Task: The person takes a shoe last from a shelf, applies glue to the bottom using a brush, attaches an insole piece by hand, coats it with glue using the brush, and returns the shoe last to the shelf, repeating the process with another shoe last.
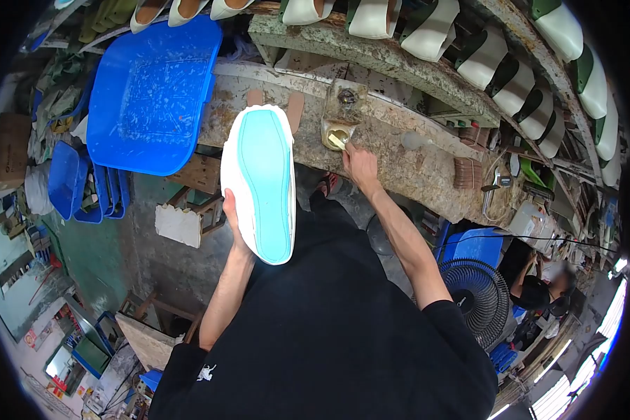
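Note:
My left hand (235,218) is closed around the edge of a white shoe (264,183), its turquoise underside turned up toward me. Most of those fingers are hidden behind the shoe. Over the workbench, my right hand (361,168) grips a brush (337,141) with a pale, flat end. That end dips into a small, crusted glue pot (326,137) on the bench. Just behind the pot is a dark, stained fitting (347,96). Two flat brown pieces, one of them a brown strip (296,112), lie on the bench beyond the shoe.
A large blue tray (150,91) stands at the left of the workbench (392,164). White shoes on lasts (434,31) line the racks above. Tied brown pieces (467,172) and tools lie to the right. A black fan (474,301) and another person (535,290) are at right.

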{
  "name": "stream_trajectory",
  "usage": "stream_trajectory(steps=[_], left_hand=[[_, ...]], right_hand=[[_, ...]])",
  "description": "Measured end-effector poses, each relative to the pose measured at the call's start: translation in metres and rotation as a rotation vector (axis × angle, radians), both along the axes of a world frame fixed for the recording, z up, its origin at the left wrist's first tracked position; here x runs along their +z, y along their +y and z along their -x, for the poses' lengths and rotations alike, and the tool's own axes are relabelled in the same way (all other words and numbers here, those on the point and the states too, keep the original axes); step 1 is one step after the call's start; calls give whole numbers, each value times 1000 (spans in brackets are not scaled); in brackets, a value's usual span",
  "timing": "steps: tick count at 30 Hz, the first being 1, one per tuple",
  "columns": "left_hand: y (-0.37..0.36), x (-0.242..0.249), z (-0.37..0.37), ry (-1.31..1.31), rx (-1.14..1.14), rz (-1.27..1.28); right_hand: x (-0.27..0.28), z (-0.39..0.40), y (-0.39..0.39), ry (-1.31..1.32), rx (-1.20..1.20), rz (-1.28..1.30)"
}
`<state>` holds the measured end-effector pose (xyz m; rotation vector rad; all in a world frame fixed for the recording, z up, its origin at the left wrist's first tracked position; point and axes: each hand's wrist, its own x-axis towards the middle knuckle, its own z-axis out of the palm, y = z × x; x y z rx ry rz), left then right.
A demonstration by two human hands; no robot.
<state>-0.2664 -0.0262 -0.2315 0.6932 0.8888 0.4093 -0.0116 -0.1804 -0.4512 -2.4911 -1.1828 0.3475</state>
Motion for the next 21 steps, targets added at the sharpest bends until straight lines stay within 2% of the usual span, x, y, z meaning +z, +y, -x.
stream_trajectory(steps=[6,8,9,10,12,13,15,16,18,19,21], left_hand=[[0,6,3,7,5,-20],[1,9,0,-10,-6,-42],[1,10,1,-9,-5,-45],[0,11,2,-1,-10,-49],[-1,10,4,5,-16,-53],[-1,7,6,-1,-33,-70],[0,7,7,-8,-62,-92],[0,8,7,-6,-66,-132],[-1,6,10,2,-68,-170],[0,1,13,-12,-76,-165],[3,-3,13,-32,-103,-162]], right_hand=[[5,7,-7,133,-99,8],[-13,2,-15,615,-122,-179],[-12,7,-14,730,-175,-245],[-11,9,-13,733,-175,-246],[-14,10,-11,658,-477,-266],[-16,10,-15,493,-278,-149],[-18,17,-21,790,-137,-255],[-20,22,-18,963,-229,-352],[-22,21,-18,954,-529,-467],[-23,20,-17,969,-532,-355],[-2,21,-27,1435,-384,-292]])
